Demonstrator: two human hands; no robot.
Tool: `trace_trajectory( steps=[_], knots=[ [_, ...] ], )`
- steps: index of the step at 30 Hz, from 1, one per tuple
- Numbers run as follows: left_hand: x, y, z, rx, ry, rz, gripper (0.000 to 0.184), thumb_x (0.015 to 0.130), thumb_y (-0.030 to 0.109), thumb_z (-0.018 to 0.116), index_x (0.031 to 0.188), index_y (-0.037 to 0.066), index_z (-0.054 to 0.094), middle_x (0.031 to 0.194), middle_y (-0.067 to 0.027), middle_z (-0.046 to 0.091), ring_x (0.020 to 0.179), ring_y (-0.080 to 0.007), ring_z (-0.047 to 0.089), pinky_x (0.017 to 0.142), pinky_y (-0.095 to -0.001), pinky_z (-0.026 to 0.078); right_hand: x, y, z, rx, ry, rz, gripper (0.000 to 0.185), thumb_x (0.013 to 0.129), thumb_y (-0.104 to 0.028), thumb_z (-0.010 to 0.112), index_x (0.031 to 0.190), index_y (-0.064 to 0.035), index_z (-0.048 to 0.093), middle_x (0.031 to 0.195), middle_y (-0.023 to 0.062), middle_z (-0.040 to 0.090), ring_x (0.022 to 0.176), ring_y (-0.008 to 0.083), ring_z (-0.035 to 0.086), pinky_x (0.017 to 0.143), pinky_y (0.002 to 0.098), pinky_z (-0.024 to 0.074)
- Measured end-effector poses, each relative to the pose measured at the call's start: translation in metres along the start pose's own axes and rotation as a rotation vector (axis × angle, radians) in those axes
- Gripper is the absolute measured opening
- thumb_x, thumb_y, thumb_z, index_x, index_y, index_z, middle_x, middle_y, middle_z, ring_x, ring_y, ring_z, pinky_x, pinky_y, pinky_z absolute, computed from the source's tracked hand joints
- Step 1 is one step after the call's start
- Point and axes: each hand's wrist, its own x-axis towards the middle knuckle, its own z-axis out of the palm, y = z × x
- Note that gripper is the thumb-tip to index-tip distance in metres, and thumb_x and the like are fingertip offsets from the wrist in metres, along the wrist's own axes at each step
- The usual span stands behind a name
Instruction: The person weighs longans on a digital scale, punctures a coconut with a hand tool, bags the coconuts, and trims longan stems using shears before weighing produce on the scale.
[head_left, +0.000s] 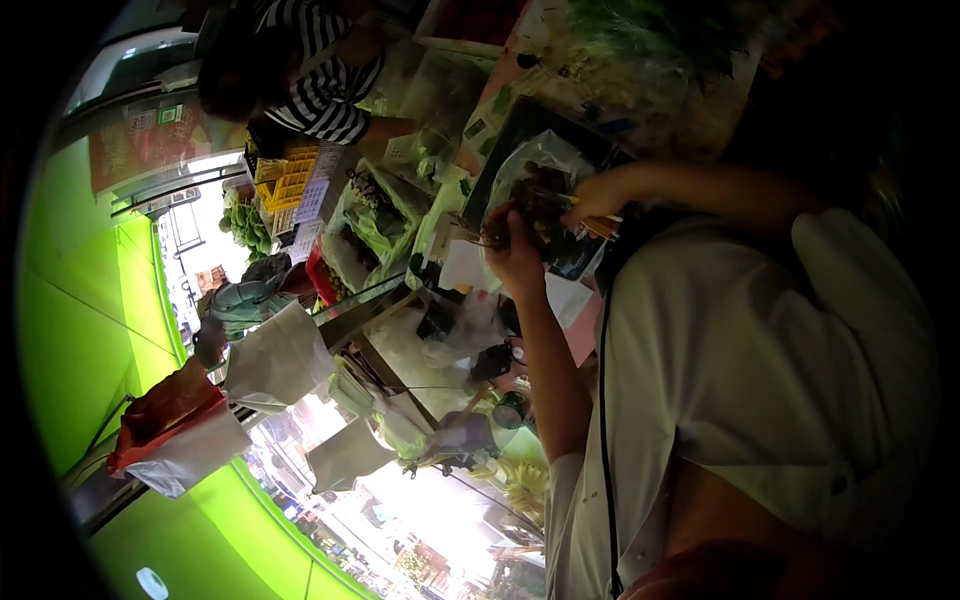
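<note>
The view is tipped on its side. My left hand point(515, 255), its fingers curled, is closed around a small dark brownish item point(497, 230) that is too dim to name. My right hand point(600, 195) is closed on a yellow-handled tool point(598, 224); its working end is hard to make out. Between the hands lies a heap of dark brownish-green produce point(541, 195) in a clear plastic bag point(552, 148). Beneath the bag is a dark tray point(520, 125).
Leafy greens point(650, 40) lie beyond my right hand. A co-worker in a striped shirt point(315, 70) bends over bagged vegetables. Yellow crates point(287, 178) and a vegetable-filled bin point(375, 225) stand further off. Plastic bags point(455, 325) lie beside my left forearm, and a black cord point(604, 420) runs down my shirt.
</note>
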Motion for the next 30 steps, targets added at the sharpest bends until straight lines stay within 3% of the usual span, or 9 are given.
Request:
trace_trajectory(
  steps=[2,5,7,13,16,20,22,26,30],
  knots=[
    [0.002,-0.003,-0.001,-0.030,-0.047,-0.012,0.016,0.101,0.006,0.057,0.114,0.000,0.063,0.107,-0.0063,0.067,0.097,-0.0139,0.061,0.087,-0.0283,0.048,0.006,0.000,0.002,-0.064,0.025,-0.061,0.054,0.101,-0.051,0.054,0.093,0.0001,0.068,0.077,0.0130,0.071,0.070,0.0204,0.070,0.057,0.0336,0.0519],
    [0.004,0.005,-0.003,0.025,-0.038,-0.046,0.016,0.101,0.006,0.057,0.114,0.000,0.064,0.107,-0.0061,0.067,0.097,-0.0138,0.061,0.088,-0.0282,0.048,0.002,-0.007,0.006,-0.042,0.118,-0.132,0.055,0.098,-0.054,0.054,0.099,-0.0018,0.072,0.085,0.0131,0.074,0.075,0.0214,0.070,0.066,0.0359,0.0536],
    [0.003,0.018,-0.002,0.021,-0.011,-0.030,0.016,0.101,0.006,0.058,0.114,0.000,0.064,0.107,-0.0059,0.067,0.098,-0.0137,0.061,0.088,-0.0281,0.048,-0.003,-0.010,0.005,-0.248,0.200,-0.110,0.054,0.099,-0.052,0.053,0.097,-0.0020,0.072,0.085,0.0117,0.074,0.075,0.0215,0.070,0.068,0.0363,0.0534],
    [0.006,-0.003,-0.010,0.030,-0.042,0.015,0.015,0.100,0.007,0.059,0.113,0.000,0.065,0.106,-0.0053,0.067,0.097,-0.0133,0.061,0.088,-0.0284,0.048,0.000,-0.004,0.005,-0.208,0.100,-0.137,0.058,0.100,-0.054,0.050,0.091,-0.0008,0.072,0.077,0.0110,0.073,0.068,0.0232,0.068,0.068,0.0381,0.0524],
    [0.004,0.006,-0.005,0.025,-0.078,-0.007,0.015,0.100,0.008,0.060,0.112,0.001,0.065,0.105,-0.0049,0.067,0.098,-0.0133,0.060,0.087,-0.0281,0.048,0.003,-0.012,0.008,-0.054,0.116,-0.200,0.060,0.099,-0.055,0.051,0.087,-0.0004,0.071,0.076,0.0112,0.072,0.067,0.0235,0.068,0.065,0.0375,0.0515],
    [0.010,0.005,-0.012,-0.038,-0.003,-0.015,0.015,0.101,0.008,0.059,0.113,0.000,0.064,0.109,-0.0066,0.067,0.100,-0.0145,0.061,0.087,-0.0309,0.051,-0.006,-0.017,0.008,-0.198,0.238,-0.124,0.059,0.099,-0.055,0.052,0.091,-0.0005,0.071,0.078,0.0124,0.072,0.071,0.0236,0.070,0.067,0.0372,0.0537],
    [0.010,0.017,-0.008,-0.350,0.237,-0.091,0.016,0.102,0.009,0.057,0.115,0.000,0.061,0.116,-0.0092,0.065,0.102,-0.0168,0.062,0.085,-0.0349,0.057,-0.010,-0.009,0.003,0.192,0.101,-0.035,0.055,0.099,-0.054,0.054,0.098,-0.0009,0.069,0.081,0.0141,0.072,0.075,0.0258,0.071,0.069,0.0386,0.0564],
    [0.015,0.019,-0.013,-0.348,0.253,-0.060,0.018,0.101,0.007,0.058,0.118,0.005,0.061,0.117,-0.0082,0.063,0.105,-0.0196,0.061,0.085,-0.0405,0.057,-0.043,-0.030,0.008,0.345,-0.074,0.038,0.053,0.099,-0.052,0.055,0.106,-0.0002,0.067,0.089,0.0176,0.073,0.078,0.0288,0.072,0.071,0.0434,0.0588],
    [0.011,0.022,-0.002,-0.305,0.200,-0.033,0.017,0.103,0.009,0.056,0.116,0.000,0.060,0.117,-0.0085,0.064,0.105,-0.0176,0.062,0.085,-0.0344,0.058,-0.019,-0.026,0.017,0.295,-0.153,0.024,0.053,0.099,-0.049,0.058,0.108,0.0018,0.065,0.100,0.0223,0.073,0.081,0.0300,0.073,0.070,0.0445,0.0584]
  ],
)
